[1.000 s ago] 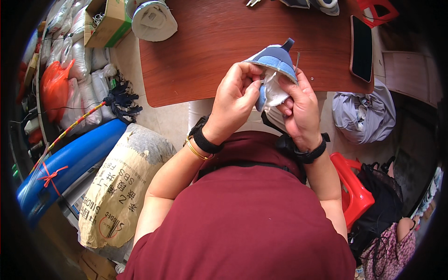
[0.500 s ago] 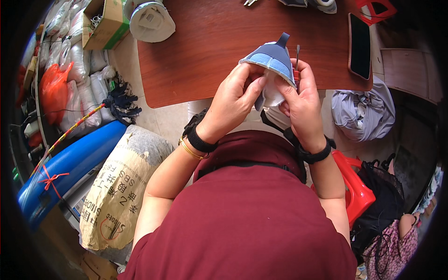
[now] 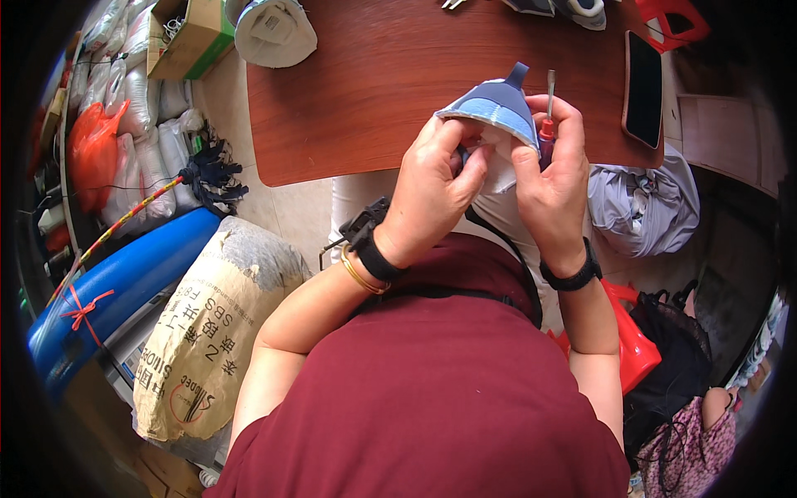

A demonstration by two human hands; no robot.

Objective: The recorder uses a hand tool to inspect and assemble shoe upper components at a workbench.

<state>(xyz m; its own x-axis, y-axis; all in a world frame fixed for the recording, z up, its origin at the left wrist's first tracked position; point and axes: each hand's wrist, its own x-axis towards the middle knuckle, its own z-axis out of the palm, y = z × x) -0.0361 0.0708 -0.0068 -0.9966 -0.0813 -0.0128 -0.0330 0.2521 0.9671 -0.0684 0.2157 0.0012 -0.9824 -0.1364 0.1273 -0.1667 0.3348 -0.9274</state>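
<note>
Both hands hold a blue and navy shoe upper (image 3: 494, 104) over the near edge of the table, its pull tab pointing away from me. White lining hangs from its underside. My left hand (image 3: 433, 189) is closed on the left rim, thumb and fingers pinching the lining. My right hand (image 3: 554, 195) grips the right rim with the thumb. That same hand also keeps a red-handled screwdriver (image 3: 546, 133) between thumb and fingers, its metal shaft pointing up. Some fingertips are hidden behind the fabric.
On the reddish-brown table (image 3: 365, 100) lie a pale shoe upper (image 3: 278, 37), a black phone (image 3: 642, 87) and dark shoe parts (image 3: 577, 10). Left are a cardboard box (image 3: 187, 37), a blue roll (image 3: 124, 286) and a large paper sack (image 3: 207, 340). A grey bag (image 3: 643, 207) hangs right.
My hands and the shoe upper have shifted slightly right. The screwdriver now shows more of its red handle. My left fingers have bent further into the lining.
</note>
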